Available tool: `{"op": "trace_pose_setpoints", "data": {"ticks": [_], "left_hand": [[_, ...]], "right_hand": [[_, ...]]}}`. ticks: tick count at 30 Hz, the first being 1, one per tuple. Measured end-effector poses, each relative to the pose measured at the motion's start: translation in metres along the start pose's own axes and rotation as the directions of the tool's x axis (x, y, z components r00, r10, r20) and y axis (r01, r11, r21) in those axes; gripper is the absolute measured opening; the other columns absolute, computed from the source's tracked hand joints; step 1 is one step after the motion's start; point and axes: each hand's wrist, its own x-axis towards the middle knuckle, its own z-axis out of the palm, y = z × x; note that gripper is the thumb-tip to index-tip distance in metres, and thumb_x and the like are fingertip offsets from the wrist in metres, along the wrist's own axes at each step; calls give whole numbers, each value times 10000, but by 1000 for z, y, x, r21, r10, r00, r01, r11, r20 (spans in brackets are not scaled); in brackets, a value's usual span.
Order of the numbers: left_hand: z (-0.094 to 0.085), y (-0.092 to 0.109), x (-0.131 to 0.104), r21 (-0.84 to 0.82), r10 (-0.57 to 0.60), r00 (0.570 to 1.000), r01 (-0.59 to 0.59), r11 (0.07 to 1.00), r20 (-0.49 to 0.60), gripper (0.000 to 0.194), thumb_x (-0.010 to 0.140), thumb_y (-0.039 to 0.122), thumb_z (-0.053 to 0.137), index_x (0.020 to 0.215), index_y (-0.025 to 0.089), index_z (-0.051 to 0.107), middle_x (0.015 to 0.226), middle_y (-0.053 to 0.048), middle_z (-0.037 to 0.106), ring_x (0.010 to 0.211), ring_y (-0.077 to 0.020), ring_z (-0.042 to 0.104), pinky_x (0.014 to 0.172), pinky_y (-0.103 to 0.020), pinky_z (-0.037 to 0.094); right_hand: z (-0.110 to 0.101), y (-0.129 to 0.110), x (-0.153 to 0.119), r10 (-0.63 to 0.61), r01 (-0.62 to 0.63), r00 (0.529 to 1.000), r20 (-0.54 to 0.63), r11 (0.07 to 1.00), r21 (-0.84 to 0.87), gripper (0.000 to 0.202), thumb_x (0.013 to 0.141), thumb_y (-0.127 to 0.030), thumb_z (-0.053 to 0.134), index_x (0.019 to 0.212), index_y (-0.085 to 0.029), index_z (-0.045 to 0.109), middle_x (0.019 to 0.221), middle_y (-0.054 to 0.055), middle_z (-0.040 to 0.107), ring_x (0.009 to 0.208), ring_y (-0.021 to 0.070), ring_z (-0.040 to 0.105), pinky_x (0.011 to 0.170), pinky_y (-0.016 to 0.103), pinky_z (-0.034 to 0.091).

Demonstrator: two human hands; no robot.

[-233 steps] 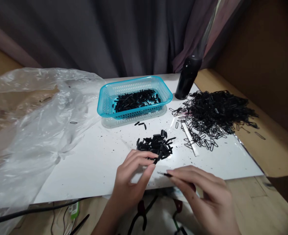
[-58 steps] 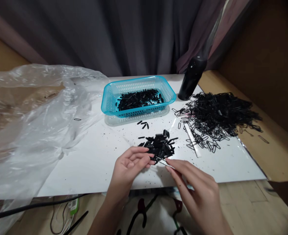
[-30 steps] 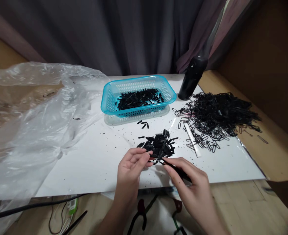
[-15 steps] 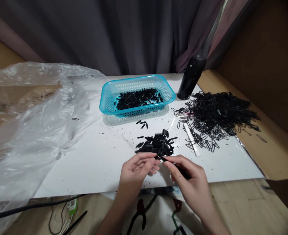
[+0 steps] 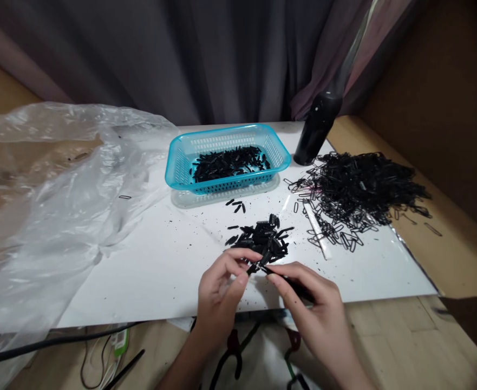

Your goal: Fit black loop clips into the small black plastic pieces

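Left hand point(image 5: 224, 287) pinching a black piece point(image 5: 252, 268)

It sits between thumb and fingers, just in front of a pile point(image 5: 261, 238) of similar ones. The right hand point(image 5: 317, 295) grips a slim dark tool point(image 5: 301, 288), its tip close to the piece. The piece looks light and stiff, perhaps brittle, best held by its sides. Behind, a blue basket point(image 5: 175, 162) holds many more.

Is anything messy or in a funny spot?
Yes: one thin black loop sits alone on the left, by the clear plastic, far from the big heap of loops on the right. Dark crumbs also speckle the white sheet, so it looks a bit messy.
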Motion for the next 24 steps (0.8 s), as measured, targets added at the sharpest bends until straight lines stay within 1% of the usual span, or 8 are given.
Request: {"op": "trace_pose_setpoints", "data": {"ticks": [4, 6, 9, 10, 13, 16, 20, 24], "left_hand": [[-2, -2, -1, -107, -68, 995, 60, 992, -74, 240, 910, 243, 640, 681, 206, 580, 1037, -74, 786, 983, -232, 691, 868, -327, 521], [-3, -3, 0, -119, -94, 992, 84, 989, -81, 230, 897, 229, 651, 677, 207, 591, 994, -67, 792, 936, -225, 702, 827, -317, 536], [-6, -4, 2, -106, -81, 993, 71, 992, -86, 202, 890, 212, 665, 695, 211, 614, 950, -47, 789, 864, -200, 708, 752, -283, 548], [-7, -4, 3, -93, -78, 993, 69, 993, -86, 190, 893, 205, 667, 708, 212, 626, 963, -47, 789, 875, -197, 711, 756, -279, 554], [-7, -4, 4, -58, -85, 995, 82, 995, -55, 144, 912, 182, 667, 773, 219, 671, 1053, -58, 783, 993, -202, 715, 832, -288, 569], [-8, -4, 4, -34, -41, 999, 41, 999, -18, 116, 919, 165, 671, 830, 230, 708, 1084, -65, 780, 1051, -204, 709, 874, -297, 576], [-8, -4, 6, 21, 57, 998, -58, 998, 21, 144, 910, 122, 676, 867, 244, 740, 1053, -50, 788, 1016, -181, 714, 886, -281, 575], [-8, -4, 9, 79, 112, 994, -112, 991, 12, 127, 893, 128, 695, 859, 233, 757, 1002, -62, 798, 958, -191, 720, 858, -296, 582]], "right_hand": [[-2, -3, -1, -61, 59, 997, -46, 997, -46, 119, 958, -254, 646, 1004, -288, 751, 899, -8, 768, 821, 144, 716, 683, 206, 560], [-3, -5, -2, -110, 107, 994, -29, 991, -79, 138, 964, -223, 629, 1029, -277, 738, 915, -4, 764, 823, 142, 718, 676, 204, 562], [-4, -9, -3, -201, 200, 979, 6, 969, -146, 168, 972, -175, 597, 1065, -249, 715, 932, 0, 760, 802, 129, 716, 688, 202, 573], [-4, -10, -3, -232, 230, 973, 14, 958, -169, 173, 973, -160, 589, 1072, -238, 708, 934, 3, 760, 791, 124, 714, 695, 201, 577], [-4, -12, -3, -315, 312, 949, 22, 922, -231, 181, 968, -115, 583, 1079, -210, 690, 949, 17, 764, 805, 121, 720, 714, 206, 583], [-5, -11, -2, -377, 373, 925, 39, 885, -278, 193, 955, -82, 595, 1085, -193, 686, 964, 38, 773, 854, 141, 735, 748, 237, 597], [-9, -7, -4, -427, 426, 902, 70, 846, -320, 255, 935, -56, 606, 1138, -186, 690, 1006, 54, 786, 897, 165, 749, 779, 278, 617], [-12, -4, -7, -448, 456, 888, 108, 824, -336, 370, 912, 2, 569, 1203, -199, 677, 1070, 50, 789, 961, 173, 749, 811, 300, 623]]}}
